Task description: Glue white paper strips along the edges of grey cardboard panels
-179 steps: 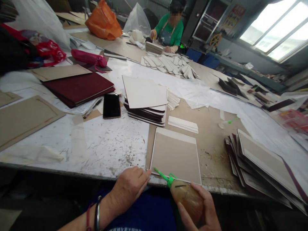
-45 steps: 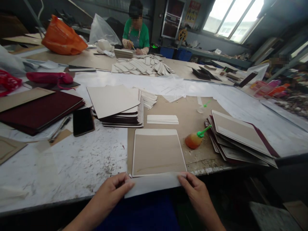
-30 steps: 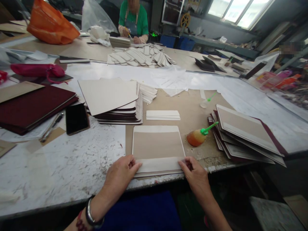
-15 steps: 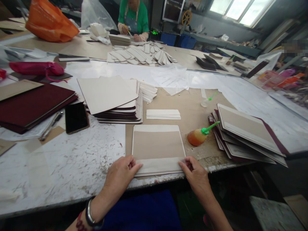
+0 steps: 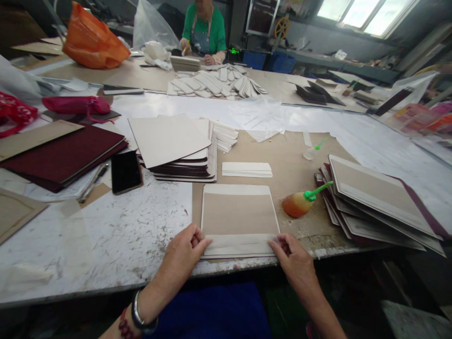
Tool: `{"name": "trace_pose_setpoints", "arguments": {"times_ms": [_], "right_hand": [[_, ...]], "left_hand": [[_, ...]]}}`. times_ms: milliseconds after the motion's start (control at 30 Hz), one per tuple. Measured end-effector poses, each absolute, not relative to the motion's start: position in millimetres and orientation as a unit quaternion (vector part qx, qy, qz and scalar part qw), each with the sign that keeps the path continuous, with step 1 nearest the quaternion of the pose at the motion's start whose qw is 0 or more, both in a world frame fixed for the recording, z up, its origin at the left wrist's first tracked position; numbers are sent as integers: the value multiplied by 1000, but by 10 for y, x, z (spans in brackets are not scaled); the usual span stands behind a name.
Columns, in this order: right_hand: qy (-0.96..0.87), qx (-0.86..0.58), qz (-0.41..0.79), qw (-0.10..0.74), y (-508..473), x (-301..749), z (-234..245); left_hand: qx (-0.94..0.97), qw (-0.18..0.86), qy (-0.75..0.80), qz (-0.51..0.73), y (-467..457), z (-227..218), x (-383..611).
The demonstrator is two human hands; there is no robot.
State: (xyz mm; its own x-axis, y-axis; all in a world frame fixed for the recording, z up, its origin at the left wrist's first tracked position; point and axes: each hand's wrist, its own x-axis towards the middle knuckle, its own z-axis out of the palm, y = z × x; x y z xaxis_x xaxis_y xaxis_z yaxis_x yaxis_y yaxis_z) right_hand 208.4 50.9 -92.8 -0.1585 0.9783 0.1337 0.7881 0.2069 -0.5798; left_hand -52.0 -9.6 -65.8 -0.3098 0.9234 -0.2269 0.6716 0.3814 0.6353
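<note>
A flat beige panel with pale borders [image 5: 240, 214] lies at the table's front edge. Along its near side runs a whitish paper strip [image 5: 240, 246]. My left hand [image 5: 189, 244] pinches the strip's left end between thumb and curled fingers. At the opposite end my right hand [image 5: 289, 249] has the same pinch, thumb on top. Just beyond the panel is a small pile of white strips [image 5: 247, 169]. A squeeze bottle of amber liquid with a green nozzle [image 5: 297, 205] rests tilted to the right of the panel.
Left of centre stands a stack of pale boards [image 5: 173, 141], near a phone [image 5: 126, 172] and dark red covers [image 5: 67, 153]. More panels [image 5: 383, 197] are piled at right. Across the table, a person in green [image 5: 205, 33] sits behind heaped pale pieces [image 5: 215, 82].
The view has swung slightly left, so everything sits further right in it. Both hands keep their pinch at the strip's ends, with little visible movement against the panel.
</note>
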Motion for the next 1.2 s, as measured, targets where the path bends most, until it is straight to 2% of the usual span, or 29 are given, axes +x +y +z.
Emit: {"name": "trace_pose_setpoints", "arguments": {"times_ms": [67,167,267,433,1200], "right_hand": [[-737,-599,189,250,519,2077,-928],[-738,-597,183,256,536,2072,-922],[-740,-594,180,259,544,2074,-918],[-743,-594,178,250,536,2077,-917],[-739,-598,203,233,537,2098,-923]], "left_hand": [[529,238,768,272,-180,-681,-563],[616,99,704,339,-349,-740,-628],[721,22,618,313,-493,-814,-674],[787,-21,570,235,-568,-909,-705],[799,-95,547,231,-559,-965,-676]]}}
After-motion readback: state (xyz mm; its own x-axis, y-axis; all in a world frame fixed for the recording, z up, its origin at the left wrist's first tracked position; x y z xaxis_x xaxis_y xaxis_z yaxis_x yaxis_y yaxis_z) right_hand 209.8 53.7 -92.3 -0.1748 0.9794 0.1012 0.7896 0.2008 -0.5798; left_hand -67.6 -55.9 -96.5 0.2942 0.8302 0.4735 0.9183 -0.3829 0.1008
